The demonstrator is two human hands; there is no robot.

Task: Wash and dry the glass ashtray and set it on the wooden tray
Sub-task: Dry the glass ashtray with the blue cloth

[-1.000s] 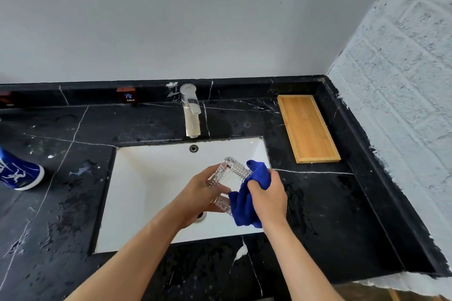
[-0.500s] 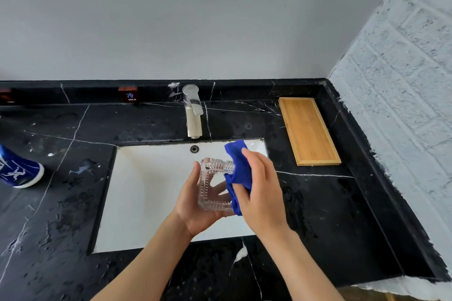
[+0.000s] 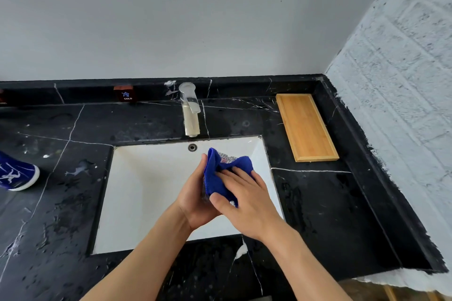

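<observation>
Since the earlier frame, the blue cloth [image 3: 219, 178] had been drawn over the glass ashtray [image 3: 226, 157], so that only a ribbed edge was left exposed. The ashtray was held at frame centre above the sink [image 3: 146, 190], cupped in the curled left grip [image 3: 195, 195] for support. The right grip [image 3: 247, 193] was pressed flat-fingered on the cloth, evidently for drying. The wooden tray [image 3: 305, 127] was noted well apart, upper right.

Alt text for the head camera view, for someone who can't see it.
Over a white sink, the left hand holds a glass ashtray wrapped in a blue cloth while the right hand presses the cloth against it. A wooden tray lies on the black counter, right of the faucet.
</observation>
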